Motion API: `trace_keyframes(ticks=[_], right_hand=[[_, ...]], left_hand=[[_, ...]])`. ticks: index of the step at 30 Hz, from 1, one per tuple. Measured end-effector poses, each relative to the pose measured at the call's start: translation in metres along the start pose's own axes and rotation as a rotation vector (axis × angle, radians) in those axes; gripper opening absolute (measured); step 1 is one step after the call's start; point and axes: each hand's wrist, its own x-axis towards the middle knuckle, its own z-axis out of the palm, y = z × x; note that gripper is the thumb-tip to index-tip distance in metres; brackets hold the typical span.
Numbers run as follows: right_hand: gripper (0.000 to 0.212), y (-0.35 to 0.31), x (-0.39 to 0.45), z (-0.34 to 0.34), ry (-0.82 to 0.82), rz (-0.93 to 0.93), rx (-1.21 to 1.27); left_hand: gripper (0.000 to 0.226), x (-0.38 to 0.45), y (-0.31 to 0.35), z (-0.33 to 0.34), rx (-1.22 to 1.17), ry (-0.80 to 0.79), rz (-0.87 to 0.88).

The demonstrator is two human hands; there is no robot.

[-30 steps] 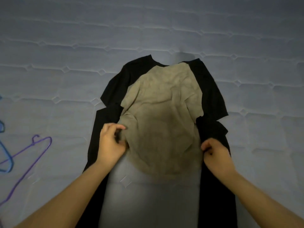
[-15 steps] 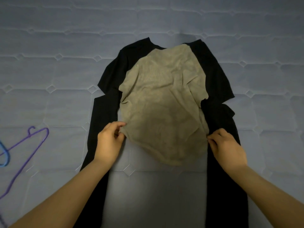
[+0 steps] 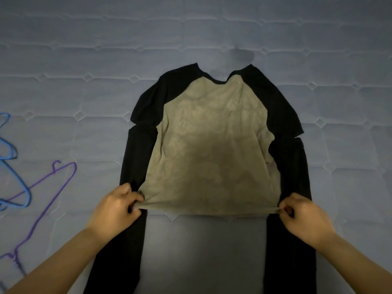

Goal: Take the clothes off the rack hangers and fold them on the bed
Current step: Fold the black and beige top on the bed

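A long-sleeved shirt (image 3: 210, 149) with a tan body and black sleeves lies spread flat on the quilted bed (image 3: 212, 35), neckline away from me. Its black sleeves run down both sides toward me. My left hand (image 3: 115, 207) pinches the tan hem at its left corner. My right hand (image 3: 303, 215) pinches the hem at its right corner. The hem is stretched taut between both hands.
A purple wire hanger (image 3: 42, 200) lies on the bed at the left, and a blue hanger (image 3: 12, 160) lies beside it at the left edge of view. Bare mattress stretches beyond the shirt's neckline and to the right.
Both hands have pulled the tan hem down toward me and apart. The crumpled tan body is now drawn out flat and the neckline shows.
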Motion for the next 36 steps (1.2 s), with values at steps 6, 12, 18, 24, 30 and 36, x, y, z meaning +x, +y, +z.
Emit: trace_keyframes(ticks=[6, 12, 18, 24, 30, 36], right_hand=[[0.021, -0.002, -0.01, -0.005, 0.07, 0.108, 0.151], [0.041, 0.005, -0.023, -0.006, 0.236, 0.357, 0.287], [0.057, 0.03, -0.035, 0.006, -0.034, 0.659, 0.384], [0.029, 0.034, -0.042, 0.008, -0.107, 0.526, 0.53], [0.014, 0.058, -0.034, -0.042, 0.31, 0.506, 0.608], [0.022, 0.102, -0.004, -0.103, 0.499, 0.586, 0.35]], left_hand=[[0.034, -0.003, 0.018, -0.005, 0.152, -0.14, 0.051], [0.055, 0.023, 0.094, 0.01, 0.133, -0.063, 0.282], [0.072, 0.067, 0.172, 0.065, 0.271, -0.248, 0.346], [0.08, 0.055, 0.189, 0.096, 0.383, -0.372, 0.403], [0.075, 0.059, 0.178, 0.08, 0.459, -0.426, 0.545], [0.079, 0.086, 0.229, 0.07, 0.267, -0.347, 0.534]])
